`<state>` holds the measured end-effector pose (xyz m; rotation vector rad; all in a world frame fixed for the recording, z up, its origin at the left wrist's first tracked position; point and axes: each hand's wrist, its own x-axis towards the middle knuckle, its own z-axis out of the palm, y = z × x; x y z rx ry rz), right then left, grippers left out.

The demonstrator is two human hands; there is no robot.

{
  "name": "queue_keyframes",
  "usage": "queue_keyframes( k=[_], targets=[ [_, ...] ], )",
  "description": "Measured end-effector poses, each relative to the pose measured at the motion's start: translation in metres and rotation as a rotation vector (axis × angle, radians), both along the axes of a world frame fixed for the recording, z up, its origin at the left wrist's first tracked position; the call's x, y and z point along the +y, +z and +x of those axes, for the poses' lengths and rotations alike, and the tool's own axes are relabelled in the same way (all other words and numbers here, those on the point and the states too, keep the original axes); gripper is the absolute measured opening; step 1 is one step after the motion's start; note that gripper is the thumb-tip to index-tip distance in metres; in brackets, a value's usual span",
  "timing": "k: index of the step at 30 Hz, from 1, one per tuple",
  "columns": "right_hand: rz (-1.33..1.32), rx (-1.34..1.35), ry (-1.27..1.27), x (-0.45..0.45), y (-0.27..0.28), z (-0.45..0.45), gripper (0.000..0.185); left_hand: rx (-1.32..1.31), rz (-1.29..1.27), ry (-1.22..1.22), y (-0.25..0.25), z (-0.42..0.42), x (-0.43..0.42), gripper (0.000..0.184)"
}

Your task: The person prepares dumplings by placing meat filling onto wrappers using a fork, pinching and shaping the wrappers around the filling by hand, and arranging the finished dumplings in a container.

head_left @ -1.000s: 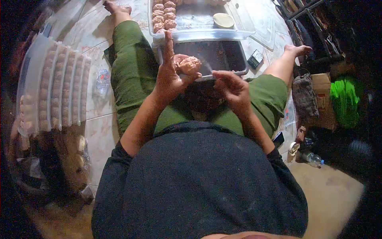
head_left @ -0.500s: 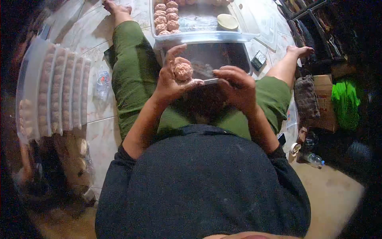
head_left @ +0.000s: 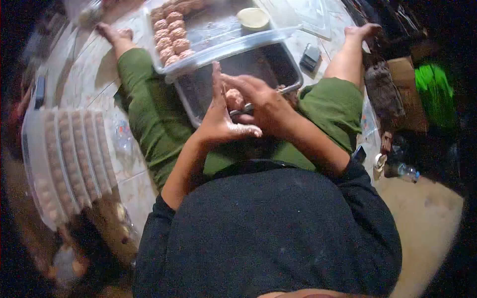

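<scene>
A round, pale pink meatball [head_left: 234, 100] sits between my two hands, against the palm of my left hand [head_left: 217, 116]. That hand is open, its fingers pointing up and its thumb stretched out with a white, pasty smear. My right hand [head_left: 266, 102] curls over the ball from the right, its fingers bent around a metal spoon [head_left: 242, 110], most of which is hidden. Whether the right fingers grip the ball too is unclear. Below both hands is a dark-looking tub [head_left: 188, 102] between my legs. Beyond it, a clear plastic box [head_left: 226, 49] holds rows of meatballs [head_left: 169, 37].
A round, pale lid or dish [head_left: 253, 19] lies in the clear box. Stacked clear containers [head_left: 37, 164] of balls stand at left. A small dark device [head_left: 310, 57] lies on the tiles at right. Further right are a cardboard box [head_left: 408, 89], green cloth [head_left: 434, 94] and a plastic bottle [head_left: 407, 172].
My right hand has moved left and closed over the meatball that lay in my left hand. My left fingers have straightened. The view has shifted, with the box now further left.
</scene>
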<state>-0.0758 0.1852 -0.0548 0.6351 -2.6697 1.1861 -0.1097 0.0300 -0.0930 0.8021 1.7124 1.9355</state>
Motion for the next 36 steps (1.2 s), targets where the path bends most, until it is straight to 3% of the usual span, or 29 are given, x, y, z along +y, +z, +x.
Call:
queue_keyframes(
  k=[3,6,9,11,12,14,15,16,19,22,24,27,29,32,36],
  targets=[
    [-0.021,-0.059,-0.051,0.011,-0.013,0.002,0.079,0.032,-0.037,-0.135,0.003,0.001,0.012,0.146],
    [-0.416,-0.344,-0.071,0.039,-0.004,0.004,0.072,-0.035,-0.048,-0.130,0.009,-0.002,0.018,0.146],
    [-0.603,-0.449,-0.045,0.097,-0.023,-0.009,0.054,0.063,-0.213,0.080,-0.013,-0.021,0.015,0.061],
    [-0.571,-0.436,-0.094,0.150,-0.024,-0.021,0.041,0.197,-0.289,0.172,-0.021,-0.035,0.010,0.020],
    [-0.537,-0.472,-0.183,0.174,-0.020,-0.029,0.036,0.309,-0.368,0.195,-0.025,-0.041,0.008,0.011],
    [-0.348,-0.460,-0.307,0.235,-0.048,-0.050,0.027,0.233,-0.304,0.144,-0.028,-0.046,0.010,0.011],
    [-0.117,-0.364,-0.356,0.259,-0.056,-0.063,0.026,0.195,-0.273,0.121,-0.029,-0.049,0.012,0.013],
    [-0.117,-0.373,-0.372,0.279,-0.074,-0.076,0.027,0.177,-0.272,0.122,-0.029,-0.051,0.013,0.016],
    [0.379,-0.457,-0.530,0.281,-0.078,-0.105,0.026,0.116,-0.269,0.131,-0.030,-0.051,0.019,0.028],
    [0.641,-0.417,-0.460,0.294,-0.135,-0.132,0.021,0.129,-0.316,0.104,-0.036,-0.054,0.014,0.031],
    [0.408,-0.474,-0.562,0.295,-0.169,-0.137,0.022,0.123,-0.333,0.105,-0.037,-0.056,0.013,0.030],
    [0.345,-0.471,-0.649,0.291,-0.180,-0.137,0.033,0.143,-0.344,0.089,-0.037,-0.057,0.012,0.030],
    [0.380,-0.295,-0.618,0.287,-0.171,-0.129,0.043,0.101,-0.327,0.086,-0.036,-0.055,0.013,0.030],
    [0.319,-0.268,-0.642,0.288,-0.153,-0.112,0.075,0.073,-0.343,0.105,-0.034,-0.054,0.014,0.027],
    [0.501,-0.532,-0.747,0.276,-0.131,-0.092,0.118,0.152,-0.337,0.107,-0.038,-0.053,0.013,0.027]
  ],
)
